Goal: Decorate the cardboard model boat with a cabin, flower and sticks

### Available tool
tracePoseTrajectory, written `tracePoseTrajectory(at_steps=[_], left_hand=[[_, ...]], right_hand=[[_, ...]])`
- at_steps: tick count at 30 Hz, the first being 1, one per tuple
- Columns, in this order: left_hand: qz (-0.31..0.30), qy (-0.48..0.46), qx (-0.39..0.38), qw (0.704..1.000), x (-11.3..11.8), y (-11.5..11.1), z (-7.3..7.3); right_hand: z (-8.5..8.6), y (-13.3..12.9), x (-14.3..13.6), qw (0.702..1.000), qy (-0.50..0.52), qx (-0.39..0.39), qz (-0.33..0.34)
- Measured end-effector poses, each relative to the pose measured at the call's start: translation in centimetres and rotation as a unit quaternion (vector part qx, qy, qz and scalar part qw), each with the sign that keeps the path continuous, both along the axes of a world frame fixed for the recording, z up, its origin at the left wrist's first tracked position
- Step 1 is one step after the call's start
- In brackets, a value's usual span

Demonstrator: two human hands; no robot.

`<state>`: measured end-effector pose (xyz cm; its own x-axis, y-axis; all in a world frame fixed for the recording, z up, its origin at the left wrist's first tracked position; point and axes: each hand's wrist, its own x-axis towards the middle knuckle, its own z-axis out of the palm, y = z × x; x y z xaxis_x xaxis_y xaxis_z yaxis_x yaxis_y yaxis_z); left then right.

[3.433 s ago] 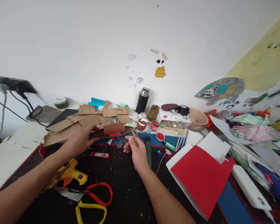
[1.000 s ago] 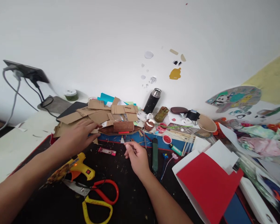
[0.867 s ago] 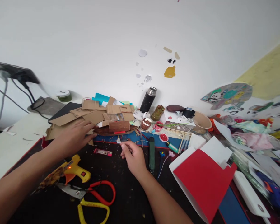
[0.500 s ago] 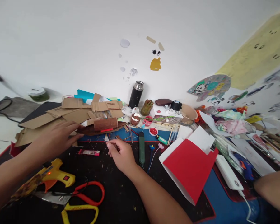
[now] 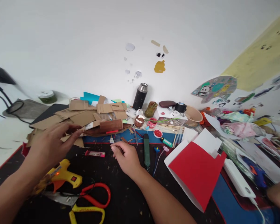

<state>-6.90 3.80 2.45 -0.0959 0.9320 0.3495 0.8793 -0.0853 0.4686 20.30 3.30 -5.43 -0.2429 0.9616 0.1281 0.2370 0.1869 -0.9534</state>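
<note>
Both forearms reach out from the near edge over the dark table (image 5: 121, 199). The left hand (image 5: 49, 144) is raised and blurred, fingers spread loosely at the left tip of the brown cardboard boat (image 5: 107, 128); whether they touch it is unclear. The boat lies just beyond, before the cardboard scraps (image 5: 84, 115). The right hand (image 5: 126, 157) rests curled, fingertips pinched together on something too small to make out.

left hand (image 5: 49, 144) blurred, maybe open
</note>
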Motion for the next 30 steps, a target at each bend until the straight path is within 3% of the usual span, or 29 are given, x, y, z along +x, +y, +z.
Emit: tracePoseTrajectory(at_steps=[4, 9, 23, 30], left_hand=[[0.063, -0.022, 0.001, 0.998, -0.3, -0.3, -0.3], [0.005, -0.026, 0.039, 0.999, -0.5, 0.1, -1.2], [-0.066, -0.008, 0.091, 0.994, -1.6, 0.3, -3.6], [-0.054, -0.01, 0.093, 0.994, -1.3, 0.3, -3.9]], right_hand=[[0.3, -0.1, 0.0, 1.0, -0.002, -0.003, 0.005], [0.3, -0.1, 0.0, 1.0, -0.009, -0.006, 0.003], [0.0, -0.3, 0.2, 0.997, -0.081, 0.013, 0.012], [-0.1, -0.4, 0.1, 0.995, -0.093, 0.018, 0.014]])
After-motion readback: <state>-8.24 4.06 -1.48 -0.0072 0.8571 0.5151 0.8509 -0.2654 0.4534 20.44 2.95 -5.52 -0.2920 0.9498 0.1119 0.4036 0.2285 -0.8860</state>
